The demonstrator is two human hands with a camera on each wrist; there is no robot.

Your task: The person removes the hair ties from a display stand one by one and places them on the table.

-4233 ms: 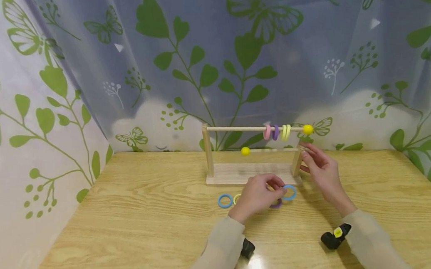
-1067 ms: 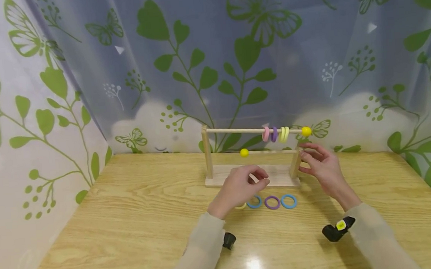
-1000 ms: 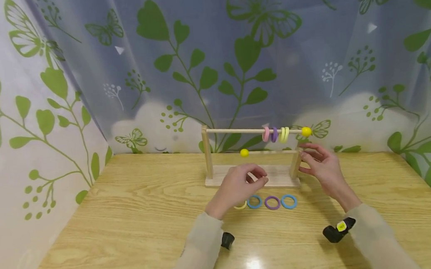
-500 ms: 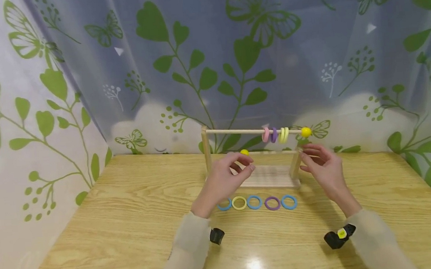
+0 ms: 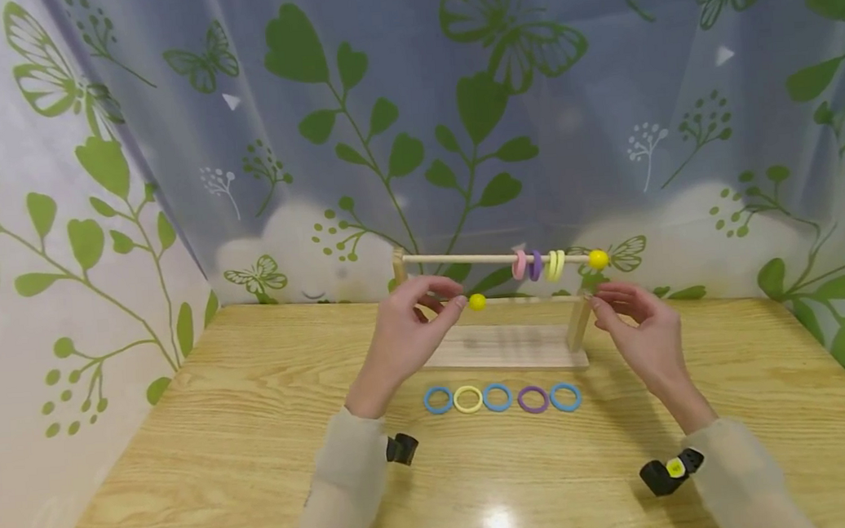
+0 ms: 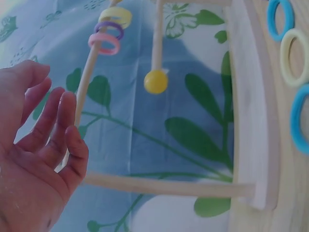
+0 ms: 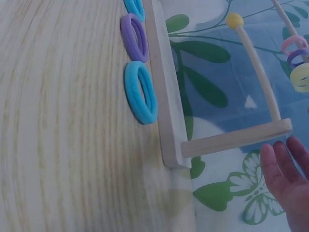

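Note:
A wooden rack (image 5: pixel 505 348) stands on the table with two level rods. On its upper rod (image 5: pixel 466 258) hang a pink hair tie (image 5: pixel 519 265), a purple hair tie (image 5: pixel 535 265) and two pale yellow hair ties (image 5: pixel 556 265). The lower rod ends in a yellow ball (image 5: pixel 477 302). My left hand (image 5: pixel 405 331), fingers loosely bent and holding nothing, is just left of that ball and hides part of the left post. My right hand (image 5: pixel 644 334) holds nothing; its fingertips are at the right post (image 5: pixel 579 322), and whether they touch it I cannot tell.
In front of the rack, several hair ties lie in a row, among them a yellow one (image 5: pixel 468 400), a purple one (image 5: pixel 532 399) and a blue one (image 5: pixel 566 397) at the right end. Behind the wooden table (image 5: pixel 258 439) hangs a leaf-patterned curtain (image 5: pixel 356 162).
The left hand has let go of the rightmost blue hair tie, then moved left and up to the lower rod's ball, uncovering the row. The right hand stays near the right post, shifting slightly right.

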